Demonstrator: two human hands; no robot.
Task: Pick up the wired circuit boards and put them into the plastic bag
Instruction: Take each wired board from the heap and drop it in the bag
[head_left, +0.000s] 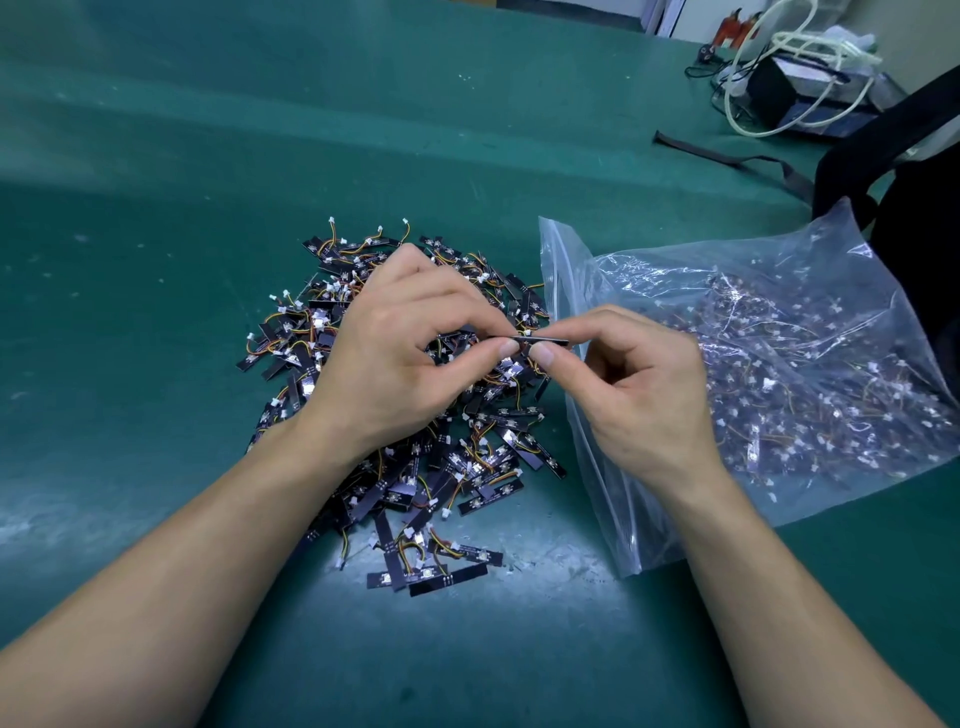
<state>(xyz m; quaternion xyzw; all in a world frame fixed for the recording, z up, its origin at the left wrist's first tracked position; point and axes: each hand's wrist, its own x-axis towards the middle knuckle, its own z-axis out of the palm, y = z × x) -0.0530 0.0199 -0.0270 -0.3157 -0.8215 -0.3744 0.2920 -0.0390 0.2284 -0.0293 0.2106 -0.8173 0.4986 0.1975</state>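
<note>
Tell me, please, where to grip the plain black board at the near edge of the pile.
Pinch the board by its long edges near the free right end, from above: it lies flat on the table, and other boards overlap its left end.

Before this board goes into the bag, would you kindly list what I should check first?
1. Grip on board: ok, left hand and right hand both pinch it.
2. Bag close by: ok, it lies under the right hand.
3. Bag mouth open: cannot tell.
4. Board untangled from pile: cannot tell.
5. Room in bag: ok, it looks only partly filled.
</note>
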